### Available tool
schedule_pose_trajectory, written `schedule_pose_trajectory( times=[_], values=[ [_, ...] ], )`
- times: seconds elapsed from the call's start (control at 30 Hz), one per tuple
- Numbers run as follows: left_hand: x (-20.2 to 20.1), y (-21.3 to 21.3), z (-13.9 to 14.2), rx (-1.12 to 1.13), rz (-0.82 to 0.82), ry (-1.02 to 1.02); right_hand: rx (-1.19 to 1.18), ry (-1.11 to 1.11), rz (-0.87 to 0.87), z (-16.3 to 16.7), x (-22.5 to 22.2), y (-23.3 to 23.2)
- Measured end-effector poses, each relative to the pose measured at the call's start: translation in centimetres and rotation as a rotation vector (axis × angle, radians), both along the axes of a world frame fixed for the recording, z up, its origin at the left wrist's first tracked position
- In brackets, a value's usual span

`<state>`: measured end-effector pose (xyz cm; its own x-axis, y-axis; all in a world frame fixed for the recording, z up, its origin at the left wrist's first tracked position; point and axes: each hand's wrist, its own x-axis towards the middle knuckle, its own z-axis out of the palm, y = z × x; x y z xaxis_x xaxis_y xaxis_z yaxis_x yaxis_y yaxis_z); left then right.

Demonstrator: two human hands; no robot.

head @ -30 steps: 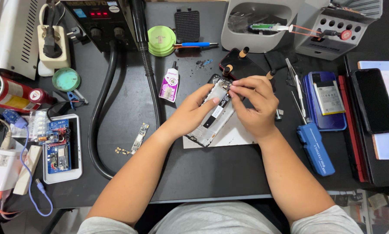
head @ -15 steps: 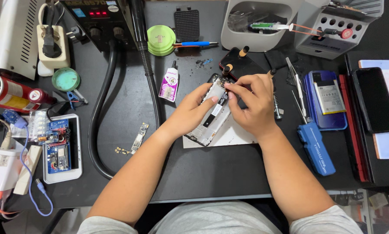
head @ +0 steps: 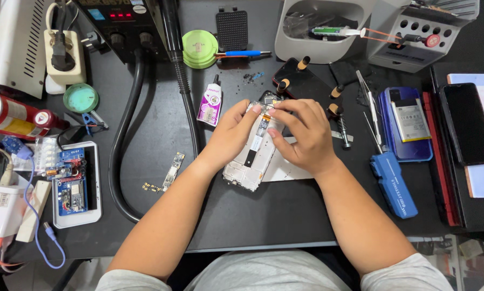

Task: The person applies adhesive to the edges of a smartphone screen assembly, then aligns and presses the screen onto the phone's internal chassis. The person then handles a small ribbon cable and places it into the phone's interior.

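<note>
An opened phone frame [head: 251, 159], white inside with a black flex strip down its middle, lies tilted on the dark mat at the centre. My left hand [head: 232, 132] grips its left edge, thumb pressing near the top. My right hand [head: 300, 132] covers the frame's upper right part, fingertips pinched at the top end by a small orange connector. Whether the fingers pinch a separate part is hidden. A white sheet [head: 287, 170] lies under the frame's right side.
A small glue tube [head: 210, 102] stands left of the hands, a thick black hose [head: 124, 140] curves beyond it. A loose circuit strip [head: 172, 171] lies lower left. Tweezers [head: 367, 97], a blue tool [head: 394, 184], a blue phone with battery [head: 409, 123] and a black phone [head: 467, 123] sit right.
Both hands stay on the phone frame. My right hand's fingertips have shifted slightly at the frame's top end; the frame itself lies where it was.
</note>
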<state>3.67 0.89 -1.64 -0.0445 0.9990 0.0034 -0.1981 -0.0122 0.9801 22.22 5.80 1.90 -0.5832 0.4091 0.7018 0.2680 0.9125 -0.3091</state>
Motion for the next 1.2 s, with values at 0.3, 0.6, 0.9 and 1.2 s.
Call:
schedule_pose_trajectory(
  times=[0.3,0.6,0.9,1.2],
  values=[
    [-0.1,0.2,-0.1,0.063,0.019,0.032,0.000,-0.045,-0.029,0.1,-0.2,0.1],
    [-0.4,0.3,0.1,-0.051,0.060,-0.049,-0.122,0.082,-0.039,-1.2,0.7,0.6],
    [-2.7,0.5,1.5,-0.104,0.181,-0.134,-0.282,0.190,-0.149,-1.6,1.1,1.4],
    [-5.6,0.5,2.9,-0.155,0.174,-0.298,-0.335,-0.291,0.163,0.1,0.9,1.3]
  ],
)
